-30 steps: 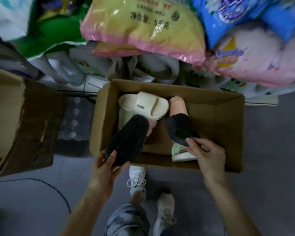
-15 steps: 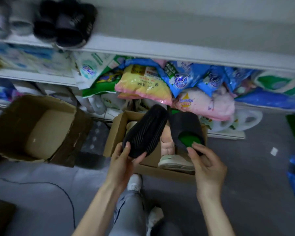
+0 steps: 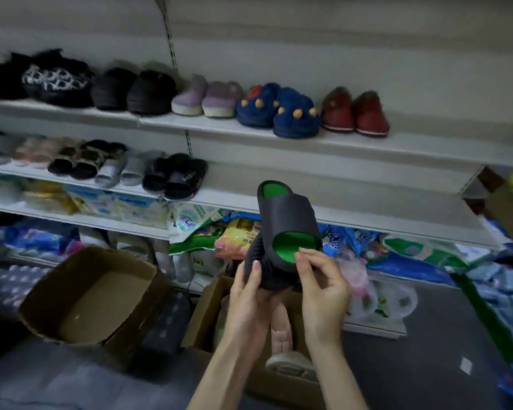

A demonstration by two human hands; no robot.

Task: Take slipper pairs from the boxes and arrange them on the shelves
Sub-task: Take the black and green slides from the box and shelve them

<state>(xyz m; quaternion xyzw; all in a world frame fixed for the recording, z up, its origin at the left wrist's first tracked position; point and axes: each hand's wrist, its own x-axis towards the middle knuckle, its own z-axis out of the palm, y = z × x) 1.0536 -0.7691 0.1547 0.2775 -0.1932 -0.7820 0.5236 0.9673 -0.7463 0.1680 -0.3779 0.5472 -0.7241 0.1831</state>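
Slipper pair (image 3: 285,223) held up between left hand (image 3: 249,303) and right hand (image 3: 323,288), in front of middle shelf (image 3: 367,214). Right box (image 3: 208,315) sits directly below the hands on the floor (image 3: 427,365), loose slippers (image 3: 282,324) in it. Left box (image 3: 42,303) is beside it. Shelved slippers (image 3: 219,99) line upper shelf (image 3: 412,143) and the middle shelf's left part. Bags (image 3: 412,247) lie under the middle shelf, behind both boxes.

Two bare forearms enter from bottom edge, angled upward, converging at centre frame. Left hand (image 3: 249,297) upright, fingers curled round lower end of black slippers (image 3: 290,220), one fingertip on ribbed sole. Right hand (image 3: 323,287) just beside it, thumb and fingertips pinching same pair at green inner edge. Wrists near each other.
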